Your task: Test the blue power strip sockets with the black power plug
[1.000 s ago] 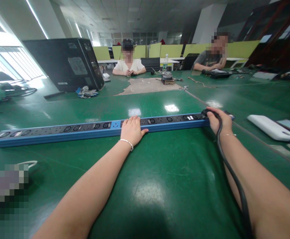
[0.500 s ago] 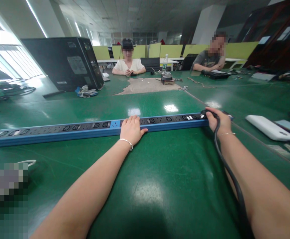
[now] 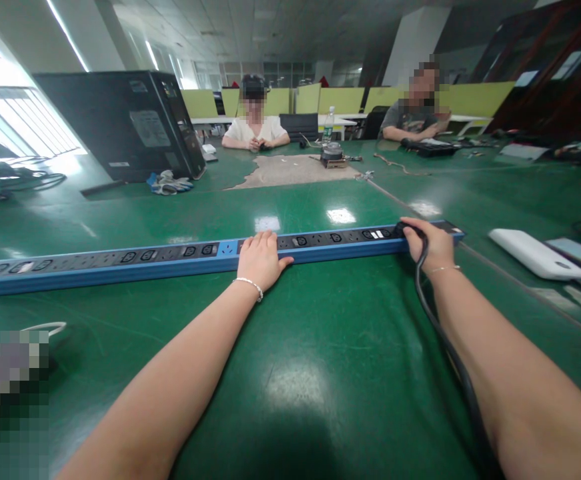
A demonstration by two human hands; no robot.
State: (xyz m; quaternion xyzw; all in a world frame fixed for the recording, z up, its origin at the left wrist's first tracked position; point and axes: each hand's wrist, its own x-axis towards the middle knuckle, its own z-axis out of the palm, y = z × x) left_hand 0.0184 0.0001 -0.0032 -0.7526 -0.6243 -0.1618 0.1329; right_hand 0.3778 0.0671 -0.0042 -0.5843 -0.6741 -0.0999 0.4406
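Observation:
A long blue power strip (image 3: 185, 263) with several black sockets lies across the green table. My left hand (image 3: 261, 257) rests over its middle, fingers on the top face and thumb along the near side, gripping it. Near the strip's right end, my right hand (image 3: 429, 245) is closed on a black plug (image 3: 401, 229) at the socket face. From that plug a black cable (image 3: 433, 310) runs down along my right forearm. How far the plug sits in a socket is hidden by my fingers.
A white power bank (image 3: 538, 255) lies at the right. At the back left stand a black computer case (image 3: 115, 127) and gloves (image 3: 169, 183). Two people sit across the table (image 3: 290, 333), near a bottle (image 3: 328, 125). A blurred object is at the lower left.
My right hand has shifted slightly left with the black plug, which now sits lower against the strip. My left hand stays on the strip. The whole view has moved slightly.

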